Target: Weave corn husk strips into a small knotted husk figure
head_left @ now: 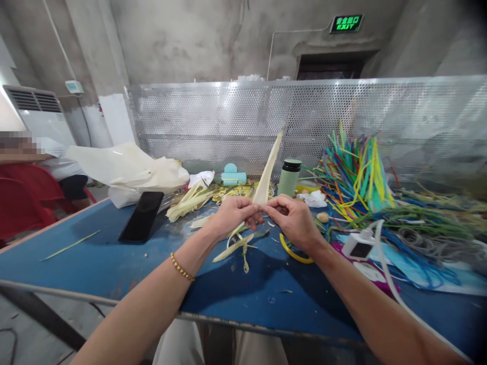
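Observation:
A long pale corn husk (268, 170) stands upright, its narrow tip pointing up. My left hand (235, 215) pinches its lower end between thumb and fingers. Close beside it, my right hand (291, 217) is closed on the same lower end, with the fingertips of both hands almost meeting. Whether a smaller piece is also held between the fingers is hidden. Below my hands, a small knotted figure of husk strips (243, 247) lies on the blue table (228, 299). A yellow ring (294, 251) lies partly under my right hand.
At left are a black phone (141, 217), a white plastic bag (140, 170) and a pile of husks (190, 200). A green bottle (290, 177), colourful strips (365, 172), a white charger (358, 246) with cable and coiled cords (437, 243) are right. Another person sits far left.

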`<state>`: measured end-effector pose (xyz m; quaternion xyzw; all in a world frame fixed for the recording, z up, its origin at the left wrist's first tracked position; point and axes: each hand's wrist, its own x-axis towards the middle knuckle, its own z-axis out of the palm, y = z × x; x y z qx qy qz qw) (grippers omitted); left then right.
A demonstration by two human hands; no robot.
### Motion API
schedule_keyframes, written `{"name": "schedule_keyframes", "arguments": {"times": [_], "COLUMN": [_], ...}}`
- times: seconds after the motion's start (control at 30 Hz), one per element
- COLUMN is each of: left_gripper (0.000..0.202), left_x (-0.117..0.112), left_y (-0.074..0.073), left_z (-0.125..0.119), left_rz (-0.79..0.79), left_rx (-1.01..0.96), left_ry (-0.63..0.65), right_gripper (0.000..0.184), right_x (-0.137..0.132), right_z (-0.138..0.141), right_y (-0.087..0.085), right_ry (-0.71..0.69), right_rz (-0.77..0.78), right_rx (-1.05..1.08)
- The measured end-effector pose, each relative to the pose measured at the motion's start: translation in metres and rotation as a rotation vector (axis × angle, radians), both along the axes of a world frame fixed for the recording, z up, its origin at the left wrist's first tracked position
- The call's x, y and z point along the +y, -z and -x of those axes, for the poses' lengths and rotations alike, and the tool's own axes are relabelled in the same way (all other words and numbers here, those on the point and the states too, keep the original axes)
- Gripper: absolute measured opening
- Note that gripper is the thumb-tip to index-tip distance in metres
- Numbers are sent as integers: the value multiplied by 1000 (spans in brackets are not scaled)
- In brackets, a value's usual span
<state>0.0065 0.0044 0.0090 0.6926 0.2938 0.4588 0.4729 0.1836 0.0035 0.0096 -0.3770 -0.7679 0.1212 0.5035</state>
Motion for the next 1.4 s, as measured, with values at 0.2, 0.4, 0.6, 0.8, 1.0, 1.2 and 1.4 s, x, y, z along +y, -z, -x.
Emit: {"name": "schedule_keyframes", "arguments": {"times": [0.2, 0.4, 0.6, 0.8, 1.0, 1.2, 1.4], "left_gripper": [28, 20, 25, 25, 31, 27, 31], "left_x": [2, 1, 0, 3, 6, 4, 4], "left_y": [2, 1, 1, 7, 16, 12, 9], "left_z": [0, 0, -3, -4, -5, -4, -1], "left_rz": [-103, -70, 87, 210, 261, 263, 200], "left_rx": [126, 109, 7, -176, -310, -293, -237], "left_ry": [-116, -49, -99, -144, -22, 24, 8], "right_gripper": [24, 23, 20, 14, 13, 13, 14], "right_x": [-3, -4, -1, -7, -6, -7, -9], "right_z": [4, 3, 6, 3, 5, 4, 3], "right_y": [1, 0, 6, 2, 6, 4, 5], "right_ry": [40, -10, 58, 147, 104, 118, 108], "right_rz": [31, 94, -67, -424, -467, -485, -474], "right_rx": [-89, -106, -160, -293, -417, -410, -386]}}
